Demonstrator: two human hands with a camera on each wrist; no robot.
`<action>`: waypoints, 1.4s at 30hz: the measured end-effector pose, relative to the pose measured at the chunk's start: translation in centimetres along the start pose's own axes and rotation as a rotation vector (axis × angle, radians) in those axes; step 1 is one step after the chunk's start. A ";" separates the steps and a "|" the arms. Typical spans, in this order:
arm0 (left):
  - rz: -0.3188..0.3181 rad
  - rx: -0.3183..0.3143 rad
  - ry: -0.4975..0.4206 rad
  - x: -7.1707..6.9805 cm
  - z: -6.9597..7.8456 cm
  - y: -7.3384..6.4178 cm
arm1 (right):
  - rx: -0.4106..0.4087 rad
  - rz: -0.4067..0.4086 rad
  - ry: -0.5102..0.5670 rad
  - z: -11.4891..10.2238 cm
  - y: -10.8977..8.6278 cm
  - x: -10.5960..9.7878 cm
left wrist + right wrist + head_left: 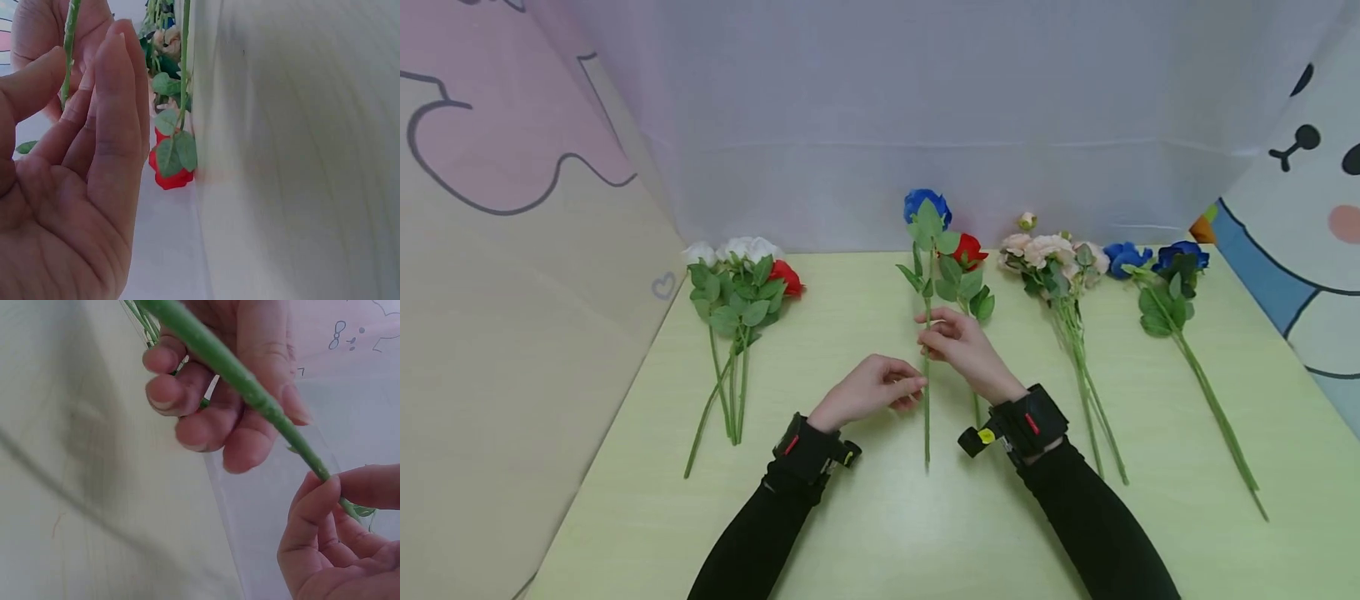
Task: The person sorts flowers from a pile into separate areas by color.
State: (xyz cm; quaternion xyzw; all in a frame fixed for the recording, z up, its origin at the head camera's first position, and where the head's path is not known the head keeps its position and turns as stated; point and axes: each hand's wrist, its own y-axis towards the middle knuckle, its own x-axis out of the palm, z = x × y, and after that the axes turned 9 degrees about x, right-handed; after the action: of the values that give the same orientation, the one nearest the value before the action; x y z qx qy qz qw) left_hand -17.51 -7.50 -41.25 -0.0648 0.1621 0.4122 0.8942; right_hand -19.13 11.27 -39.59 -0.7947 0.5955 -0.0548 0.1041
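A blue rose (927, 208) on a long green stem is held upright in the head view. My right hand (964, 343) pinches its stem between thumb and forefinger below the leaves; the right wrist view shows this pinch by the right hand (337, 540) up close. Lower along the stem, my left hand (876, 390) has its fingertips right at it. Relaxed fingers of the left hand (103, 144) extend past the green stem (70, 44), and its thumb tip overlaps the stem in the left wrist view. A red rose (967, 250) lies behind my right hand, its stem partly hidden.
White roses (748, 248) with a red rose (786, 279) lie at the left of the pale table (880, 533). Pale pink flowers (1048, 250) lie right of centre, and blue roses (1180, 257) farther right. A white curtain (880, 108) hangs behind the table.
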 end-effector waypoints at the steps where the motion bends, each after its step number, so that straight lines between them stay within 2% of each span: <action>1: 0.017 0.010 0.020 -0.1 -0.1 0.0 | 0.005 0.002 -0.003 0.0 -0.1 -0.1; 5: 0.135 0.027 0.143 -0.5 -0.5 -0.1 | 0.015 -0.001 -0.023 0.1 -0.5 -0.8; 10: 0.286 0.048 0.352 -1.2 -0.6 -0.1 | -0.001 -0.007 -0.082 -0.3 -1.3 -2.2; 15: 0.383 0.088 0.534 -2.1 -0.4 0.0 | -0.007 -0.004 -0.172 -0.7 -2.2 -4.7; 20: 0.407 0.118 0.713 -3.1 -0.1 -0.3 | -0.009 0.025 -0.285 -1.3 -3.5 -7.8; 23: 0.409 0.128 0.789 -3.7 -0.1 -0.5 | -0.002 0.044 -0.364 -1.6 -4.4 -9.7; 27: 0.411 0.108 0.864 -4.5 -0.1 -0.9 | -0.013 0.082 -0.459 -1.9 -5.6 -12.1; 30: 0.409 0.079 0.899 -4.9 -0.1 -1.1 | -0.035 0.139 -0.512 -2.0 -6.3 -13.8; 37: 0.408 0.069 0.932 -5.5 -0.2 -1.6 | -0.091 0.237 -0.643 -0.9 -8.0 -18.6; 41: 0.414 0.070 0.944 -5.8 -0.3 -1.9 | -0.082 0.306 -0.737 -0.5 -8.7 -20.7; 42: 0.415 0.069 0.951 -5.9 -0.4 -1.9 | -0.065 0.331 -0.792 -0.6 -8.9 -21.1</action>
State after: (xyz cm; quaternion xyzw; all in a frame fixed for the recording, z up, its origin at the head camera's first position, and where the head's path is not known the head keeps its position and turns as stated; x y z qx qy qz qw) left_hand -19.75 -13.08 -39.63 -0.1820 0.5733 0.5003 0.6228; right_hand -16.93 33.78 -36.16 -0.6508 0.6307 0.2908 0.3069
